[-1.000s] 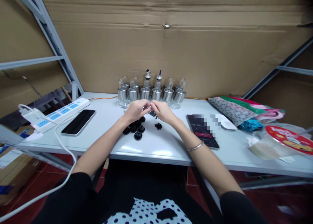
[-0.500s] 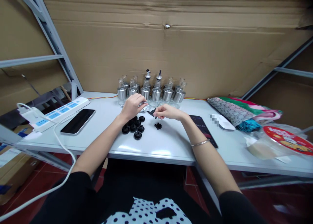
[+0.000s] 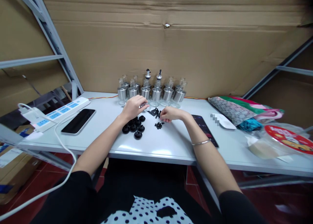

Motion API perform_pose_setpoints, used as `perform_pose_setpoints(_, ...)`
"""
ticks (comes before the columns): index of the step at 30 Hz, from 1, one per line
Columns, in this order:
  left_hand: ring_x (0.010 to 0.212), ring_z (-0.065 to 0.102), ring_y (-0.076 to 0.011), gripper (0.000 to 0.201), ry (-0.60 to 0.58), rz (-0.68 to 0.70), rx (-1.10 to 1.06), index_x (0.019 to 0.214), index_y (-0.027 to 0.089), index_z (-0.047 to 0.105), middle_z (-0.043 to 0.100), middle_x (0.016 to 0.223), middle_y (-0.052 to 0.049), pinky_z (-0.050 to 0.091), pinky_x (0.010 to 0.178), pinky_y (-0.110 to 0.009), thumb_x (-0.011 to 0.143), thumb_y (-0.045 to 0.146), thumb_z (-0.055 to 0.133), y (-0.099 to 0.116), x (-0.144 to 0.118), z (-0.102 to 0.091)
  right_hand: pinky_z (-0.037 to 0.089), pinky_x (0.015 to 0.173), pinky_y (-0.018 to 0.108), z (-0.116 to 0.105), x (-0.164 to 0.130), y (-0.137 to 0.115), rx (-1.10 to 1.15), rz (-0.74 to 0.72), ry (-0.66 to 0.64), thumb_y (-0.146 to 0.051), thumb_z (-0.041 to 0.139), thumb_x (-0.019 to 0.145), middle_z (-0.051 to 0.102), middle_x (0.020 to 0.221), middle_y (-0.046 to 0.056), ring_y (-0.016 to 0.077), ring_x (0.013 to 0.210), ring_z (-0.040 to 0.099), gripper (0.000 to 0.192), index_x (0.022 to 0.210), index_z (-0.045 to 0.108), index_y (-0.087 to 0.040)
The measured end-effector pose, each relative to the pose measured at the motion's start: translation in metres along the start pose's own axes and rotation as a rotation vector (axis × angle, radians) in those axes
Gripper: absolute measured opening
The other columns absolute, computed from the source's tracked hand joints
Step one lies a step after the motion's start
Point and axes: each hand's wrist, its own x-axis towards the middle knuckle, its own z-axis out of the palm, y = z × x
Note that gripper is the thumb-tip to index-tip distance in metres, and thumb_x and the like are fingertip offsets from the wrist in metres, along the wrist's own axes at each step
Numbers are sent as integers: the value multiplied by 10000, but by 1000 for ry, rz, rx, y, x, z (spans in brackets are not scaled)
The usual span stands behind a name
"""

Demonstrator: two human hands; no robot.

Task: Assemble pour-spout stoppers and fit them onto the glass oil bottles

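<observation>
Left hand [image 3: 134,107] holds a silvery piece [image 3: 142,104], right hand [image 3: 170,114] beside black bits [image 3: 158,126].

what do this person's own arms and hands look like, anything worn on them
Short black sleeves end near the elbows, leaving both forearms bare. A thin, silver-coloured bangle circles the right forearm. The left hand and right hand are ungloved; no sleeve markings can be made out.

There are six front-row bottles [image 3: 156,94], two pourer spouts [image 3: 159,76] and two phones [image 3: 78,121].
</observation>
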Motion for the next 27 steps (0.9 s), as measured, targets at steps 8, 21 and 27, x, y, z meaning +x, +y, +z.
perform_pose_setpoints(8,736,536,-156,150,-45,-19,-10,818,161,573,614,774,-37,424,687,-268,871,298,545,2,0,-2,431,496,207,-1,-2,6,-60,26,-99,-131,611,630,575,516,-33,88,477,517,70,691,609,-164)
perform_pose_setpoints(21,750,546,-159,143,-60,-23,-15,830,157,582,617,773,-40,430,695,-269,865,293,555,2,0,-2,416,503,203,4,0,2,-135,-43,18,-62,572,583,557,491,-48,104,501,547,135,618,514,-178)
perform_pose_setpoints(27,743,575,-154,152,-60,-64,-46,840,153,587,636,785,-41,437,688,-261,848,304,584,2,0,-2,451,534,219,4,1,1,-45,-76,-36,-160,555,704,596,574,-6,103,525,552,63,642,545,-161)
